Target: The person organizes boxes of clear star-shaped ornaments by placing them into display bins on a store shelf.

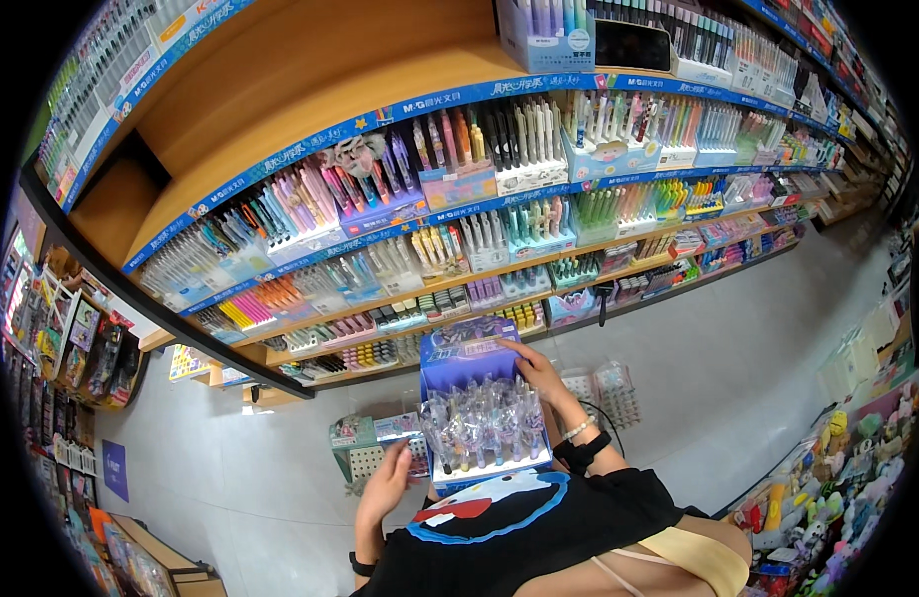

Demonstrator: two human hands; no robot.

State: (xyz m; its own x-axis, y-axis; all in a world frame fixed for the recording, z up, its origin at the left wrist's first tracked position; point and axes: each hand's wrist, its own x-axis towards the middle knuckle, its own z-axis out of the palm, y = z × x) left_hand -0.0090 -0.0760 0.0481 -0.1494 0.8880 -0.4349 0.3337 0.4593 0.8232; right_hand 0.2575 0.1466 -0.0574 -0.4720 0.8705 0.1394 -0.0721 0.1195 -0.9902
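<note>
In front of my body is an open purple cardboard display box (469, 370) with a raised back panel. Several pens (484, 423) in clear plastic wrappers stand upright in its white holder. My right hand (541, 376) grips the right edge of the back panel, its index finger stretched along the top corner. Just off the box's left side, my left hand (388, 480) has its thumb and fingers apart, with nothing visible held in it. The box's lower edge is close against my black shirt (539, 527).
Long shelves (380, 109) of pens in display boxes run across the far side. On the grey floor (280, 468) lie a greenish box (352, 433) at the left and clear-wrapped packs (615, 393) at the right. Plush toys (827, 507) fill the lower right; another rack (81, 338) stands left.
</note>
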